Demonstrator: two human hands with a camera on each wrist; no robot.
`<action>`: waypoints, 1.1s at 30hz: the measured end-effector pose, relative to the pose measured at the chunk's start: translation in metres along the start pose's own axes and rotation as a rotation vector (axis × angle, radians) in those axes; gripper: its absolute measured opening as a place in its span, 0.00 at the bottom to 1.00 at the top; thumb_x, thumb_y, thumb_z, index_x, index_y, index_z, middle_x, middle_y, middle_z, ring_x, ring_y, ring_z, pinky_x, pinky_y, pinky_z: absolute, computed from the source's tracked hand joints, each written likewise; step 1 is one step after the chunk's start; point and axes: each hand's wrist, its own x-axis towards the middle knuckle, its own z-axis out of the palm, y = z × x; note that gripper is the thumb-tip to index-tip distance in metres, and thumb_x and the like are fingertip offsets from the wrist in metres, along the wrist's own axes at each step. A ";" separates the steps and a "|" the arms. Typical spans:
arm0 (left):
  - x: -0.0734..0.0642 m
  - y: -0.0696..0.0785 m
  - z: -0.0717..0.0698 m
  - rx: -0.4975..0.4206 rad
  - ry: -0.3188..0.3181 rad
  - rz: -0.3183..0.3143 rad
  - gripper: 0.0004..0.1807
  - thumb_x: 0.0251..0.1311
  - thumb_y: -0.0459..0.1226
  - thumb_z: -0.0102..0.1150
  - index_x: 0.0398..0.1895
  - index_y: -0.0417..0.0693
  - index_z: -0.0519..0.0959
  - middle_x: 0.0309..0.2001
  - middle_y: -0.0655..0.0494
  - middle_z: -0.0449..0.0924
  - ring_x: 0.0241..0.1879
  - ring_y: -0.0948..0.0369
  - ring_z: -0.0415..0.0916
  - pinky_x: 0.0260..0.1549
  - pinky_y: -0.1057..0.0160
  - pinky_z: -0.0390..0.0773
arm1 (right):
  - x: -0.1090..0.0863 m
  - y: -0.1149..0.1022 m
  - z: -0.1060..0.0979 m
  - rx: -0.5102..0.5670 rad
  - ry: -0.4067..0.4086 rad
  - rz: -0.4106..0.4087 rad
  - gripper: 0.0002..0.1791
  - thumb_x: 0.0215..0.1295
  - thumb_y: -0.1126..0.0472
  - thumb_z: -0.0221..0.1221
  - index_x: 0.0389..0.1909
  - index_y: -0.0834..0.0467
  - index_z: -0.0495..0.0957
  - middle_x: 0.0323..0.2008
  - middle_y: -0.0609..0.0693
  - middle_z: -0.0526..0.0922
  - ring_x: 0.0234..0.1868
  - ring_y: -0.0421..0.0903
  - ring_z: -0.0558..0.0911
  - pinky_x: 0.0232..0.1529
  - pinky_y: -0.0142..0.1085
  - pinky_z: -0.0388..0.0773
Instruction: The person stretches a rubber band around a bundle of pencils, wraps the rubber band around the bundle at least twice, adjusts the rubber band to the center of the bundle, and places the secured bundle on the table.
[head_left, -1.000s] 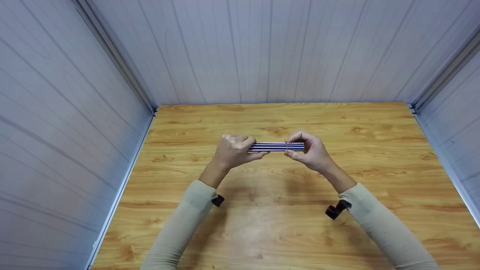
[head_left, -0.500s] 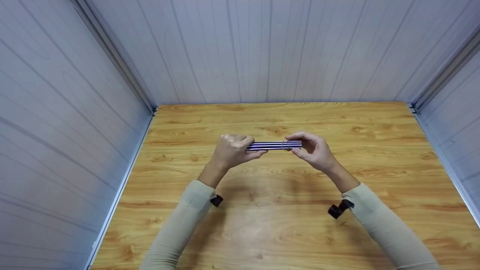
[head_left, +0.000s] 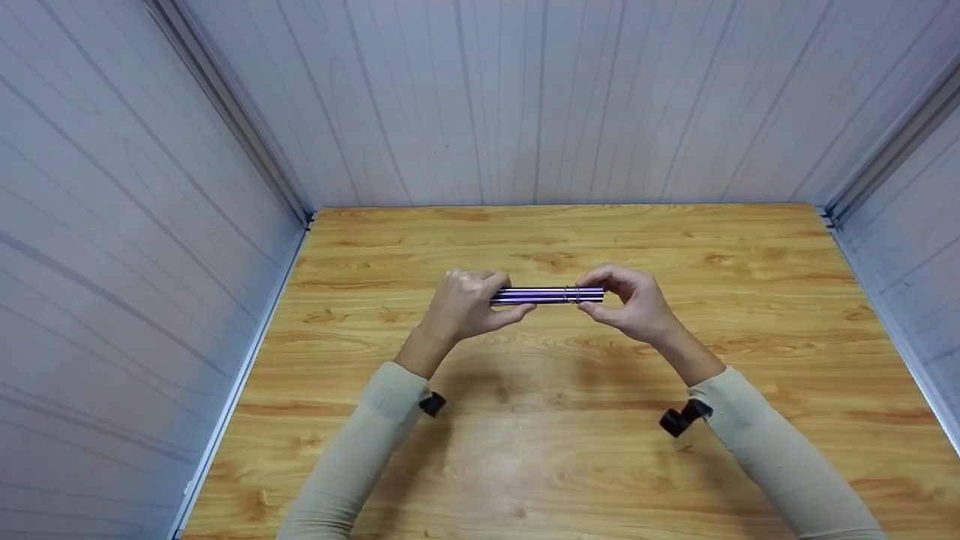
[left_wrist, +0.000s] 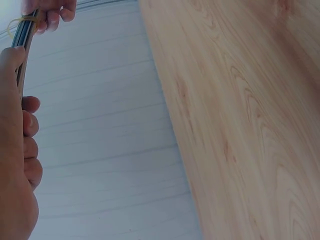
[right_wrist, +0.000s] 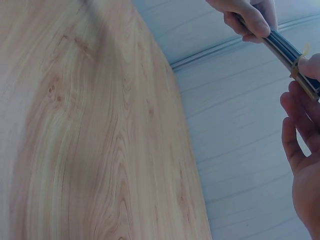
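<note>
A bundle of slim, shiny, dark purple pencil-like sticks [head_left: 536, 295] lies crosswise between the hands, raised above the table. My left hand [head_left: 469, 304] grips its left part, thumb along the near side and fingers curled behind. Around the right part of the bundle runs a thin yellowish rubber band [right_wrist: 295, 67], with a loose loop sticking out in the left wrist view. My right hand [head_left: 630, 304] pinches at the band between thumb and forefinger, close to the bundle's right end. The other right fingers [right_wrist: 295, 125] are spread loosely below. The sticks' left ends are hidden inside the left hand.
The wood-grain table [head_left: 525, 450] spreads beneath both arms. Pale panelled walls [head_left: 495, 105] enclose it at the back and on both sides. Small black cameras [head_left: 679, 420] sit on the sleeve cuffs.
The bundle has shifted slightly left, its sheen turning more purple. My right thumb and forefinger moved off the band strands briefly and now pinch there again. The left hand keeps its grip.
</note>
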 end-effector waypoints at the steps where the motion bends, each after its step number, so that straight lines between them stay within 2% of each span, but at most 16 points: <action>1: 0.000 0.001 0.000 -0.021 -0.011 -0.010 0.27 0.61 0.54 0.85 0.24 0.48 0.77 0.16 0.58 0.74 0.17 0.69 0.56 0.18 0.68 0.58 | 0.000 -0.001 0.000 -0.003 0.003 0.003 0.16 0.59 0.88 0.67 0.49 0.79 0.84 0.48 0.34 0.91 0.46 0.30 0.87 0.52 0.24 0.85; 10: 0.000 0.004 0.005 -0.113 -0.039 -0.069 0.23 0.62 0.50 0.84 0.26 0.46 0.80 0.16 0.57 0.76 0.18 0.69 0.57 0.20 0.68 0.59 | -0.001 0.000 -0.001 -0.043 0.052 0.016 0.15 0.59 0.87 0.69 0.47 0.77 0.88 0.45 0.33 0.94 0.45 0.30 0.90 0.54 0.24 0.85; 14: 0.000 0.007 0.005 -0.124 -0.059 -0.104 0.23 0.63 0.51 0.83 0.26 0.46 0.81 0.16 0.57 0.76 0.19 0.70 0.56 0.21 0.68 0.58 | -0.001 0.002 -0.001 -0.070 0.044 0.015 0.15 0.60 0.86 0.70 0.48 0.76 0.89 0.46 0.32 0.94 0.45 0.30 0.90 0.54 0.23 0.85; 20: 0.002 0.009 0.003 -0.163 -0.126 -0.177 0.23 0.66 0.52 0.80 0.28 0.45 0.84 0.18 0.55 0.80 0.19 0.69 0.59 0.22 0.69 0.58 | 0.000 0.002 -0.001 -0.116 0.030 0.057 0.15 0.64 0.83 0.70 0.51 0.75 0.89 0.46 0.28 0.93 0.45 0.28 0.90 0.56 0.22 0.84; 25: 0.002 0.009 0.001 -0.181 -0.148 -0.198 0.22 0.67 0.53 0.79 0.28 0.45 0.85 0.19 0.54 0.81 0.19 0.68 0.60 0.22 0.69 0.59 | 0.000 0.001 -0.001 -0.134 -0.001 0.063 0.13 0.68 0.77 0.72 0.53 0.74 0.89 0.47 0.27 0.92 0.47 0.29 0.91 0.57 0.22 0.84; 30: 0.002 0.009 0.000 -0.189 -0.160 -0.209 0.22 0.67 0.53 0.80 0.29 0.44 0.86 0.19 0.54 0.82 0.19 0.68 0.61 0.22 0.69 0.60 | 0.000 0.000 0.000 -0.155 -0.033 0.062 0.14 0.69 0.76 0.72 0.55 0.72 0.90 0.50 0.32 0.93 0.50 0.28 0.90 0.57 0.22 0.84; 33: 0.004 0.009 -0.001 -0.196 -0.164 -0.216 0.22 0.67 0.53 0.79 0.30 0.44 0.87 0.20 0.54 0.83 0.19 0.68 0.63 0.22 0.68 0.61 | 0.000 0.000 -0.001 -0.176 -0.035 0.057 0.13 0.72 0.72 0.72 0.55 0.70 0.90 0.51 0.44 0.96 0.49 0.29 0.91 0.56 0.22 0.85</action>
